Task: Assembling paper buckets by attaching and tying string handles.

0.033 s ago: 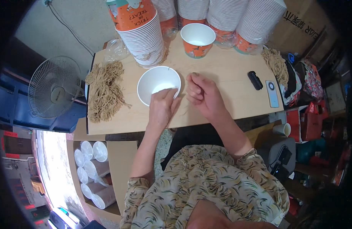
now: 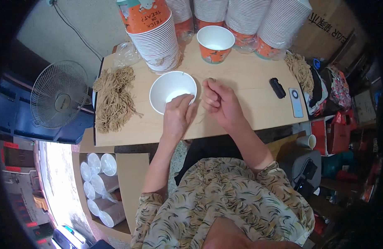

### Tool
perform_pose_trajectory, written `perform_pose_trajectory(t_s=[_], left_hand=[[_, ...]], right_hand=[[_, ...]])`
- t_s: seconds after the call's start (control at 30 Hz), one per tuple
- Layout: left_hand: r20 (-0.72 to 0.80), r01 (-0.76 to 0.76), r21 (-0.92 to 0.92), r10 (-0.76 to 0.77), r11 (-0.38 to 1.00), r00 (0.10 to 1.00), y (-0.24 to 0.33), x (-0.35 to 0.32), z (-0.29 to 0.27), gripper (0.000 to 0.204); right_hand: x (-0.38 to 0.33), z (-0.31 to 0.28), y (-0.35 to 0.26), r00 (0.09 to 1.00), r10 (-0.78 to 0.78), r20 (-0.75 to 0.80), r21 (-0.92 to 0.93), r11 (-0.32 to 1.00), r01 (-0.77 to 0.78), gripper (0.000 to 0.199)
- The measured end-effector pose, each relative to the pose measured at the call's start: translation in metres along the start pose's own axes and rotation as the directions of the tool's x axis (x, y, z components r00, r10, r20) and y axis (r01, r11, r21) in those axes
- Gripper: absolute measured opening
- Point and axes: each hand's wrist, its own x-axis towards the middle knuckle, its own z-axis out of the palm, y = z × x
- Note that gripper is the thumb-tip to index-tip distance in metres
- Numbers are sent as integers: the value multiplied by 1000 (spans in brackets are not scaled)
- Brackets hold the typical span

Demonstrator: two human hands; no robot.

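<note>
Steadying white paper bowl (image 2: 171, 88) with left hand (image 2: 177, 116) gripping rim, right hand (image 2: 218, 101) fingers pinched closed on tan cord end (image 2: 211, 80), keeping cord taut.

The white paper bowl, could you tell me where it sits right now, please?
In the head view the white paper bowl lies on the wooden table, left of centre, under the left hand, between the pile of tan string and the right hand.

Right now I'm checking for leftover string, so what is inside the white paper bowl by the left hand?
The white paper bowl shows only a bare white interior. The left hand covers its near rim, so that edge is hidden.
</note>
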Motion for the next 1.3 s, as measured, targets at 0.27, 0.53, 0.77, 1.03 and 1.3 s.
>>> perform_pose_trajectory(t_s=[0.27, 0.53, 0.77, 1.03, 1.3], left_hand=[[405, 558, -758, -428, 336, 808, 22, -16, -6, 24], [517, 672, -727, -534, 139, 669, 15, -50, -24, 17], [321, 544, -734, -497, 407, 806, 16, -70, -33, 7], [236, 551, -628, -540, 550, 808, 22, -53, -72, 4], [308, 580, -650, -527, 492, 792, -14, -75, -73, 8]], right_hand=[[23, 6, 8, 999, 12, 34, 74, 997, -14, 21], [43, 13, -6, 996, -22, 86, -104, 994, 31, 22], [6, 18, 24, 832, -235, 502, -850, -312, 425, 26], [-7, 9, 43, 922, 116, 371, -913, 228, 338, 18], [-6, 11, 34, 951, 255, 176, -957, 272, 104, 11]])
